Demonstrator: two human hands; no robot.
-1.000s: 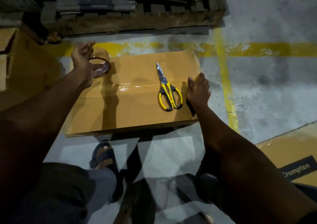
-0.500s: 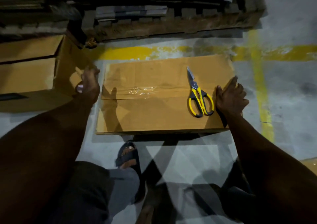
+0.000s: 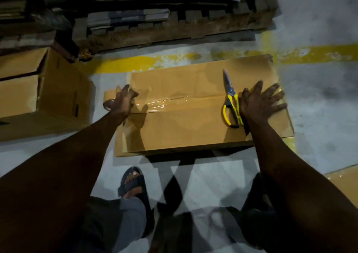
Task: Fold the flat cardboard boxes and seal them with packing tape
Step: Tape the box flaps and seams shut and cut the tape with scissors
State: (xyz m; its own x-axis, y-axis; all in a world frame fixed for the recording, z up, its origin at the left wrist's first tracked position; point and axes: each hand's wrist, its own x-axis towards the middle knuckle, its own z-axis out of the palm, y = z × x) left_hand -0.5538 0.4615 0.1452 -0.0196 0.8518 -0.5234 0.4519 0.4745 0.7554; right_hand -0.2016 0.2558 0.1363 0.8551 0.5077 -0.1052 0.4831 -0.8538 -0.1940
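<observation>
A brown cardboard box (image 3: 174, 132) lies on the floor in front of me, its top flaps closed. Clear packing tape (image 3: 166, 102) shines along the middle seam. My left hand (image 3: 123, 103) is at the box's left end and grips the tape roll (image 3: 108, 102), which hangs just past the box edge. My right hand (image 3: 260, 103) lies flat with spread fingers on the right end of the box top. Yellow-handled scissors (image 3: 231, 101) rest on the box, just left of my right hand.
An open cardboard box (image 3: 58, 90) stands at the left. A wooden pallet (image 3: 174, 33) stacked with flat cardboard sits behind. Yellow floor lines (image 3: 124, 63) cross the concrete. Another taped box corner (image 3: 342, 179) shows at the right. My sandalled foot (image 3: 132, 183) is below the box.
My left hand carried the tape roll off the box's left end and down beside its edge. My right hand opened from a curled grip at the right end to lie flat on top.
</observation>
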